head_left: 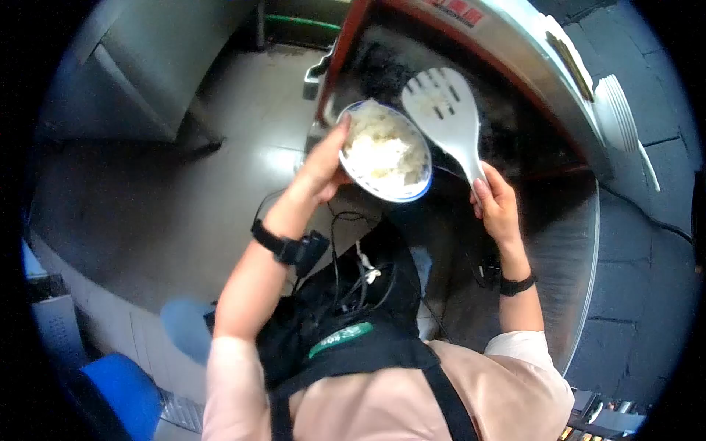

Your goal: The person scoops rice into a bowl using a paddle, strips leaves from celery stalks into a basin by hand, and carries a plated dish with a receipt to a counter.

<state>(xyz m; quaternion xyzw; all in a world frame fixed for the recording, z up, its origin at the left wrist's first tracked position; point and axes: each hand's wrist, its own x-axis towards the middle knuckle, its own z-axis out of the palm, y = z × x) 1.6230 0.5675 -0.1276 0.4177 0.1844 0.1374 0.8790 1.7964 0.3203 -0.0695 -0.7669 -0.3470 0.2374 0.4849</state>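
Observation:
My left hand (pixel 325 163) grips the side of a white bowl (pixel 406 197) with a blue rim, thumb on its edge. White rice (pixel 384 151) fills the bowl, which is tilted toward the camera. In my right hand (pixel 497 203) is the handle of a large pale slotted spoon (pixel 446 110), its broad head raised just right of the bowl. A few bits, perhaps rice grains, cling around the slots. Spoon and bowl look slightly apart. Both are in front of a dark recess (pixel 382 55) edged in red and metal.
White stacked dishes (pixel 616 114) stand at the right, with a light handle sticking out beside them. A steel cabinet (pixel 147 66) is at upper left, above the tiled floor (pixel 254 140). Something blue (pixel 121 389) sits at lower left. Cables (pixel 346 220) hang by my apron.

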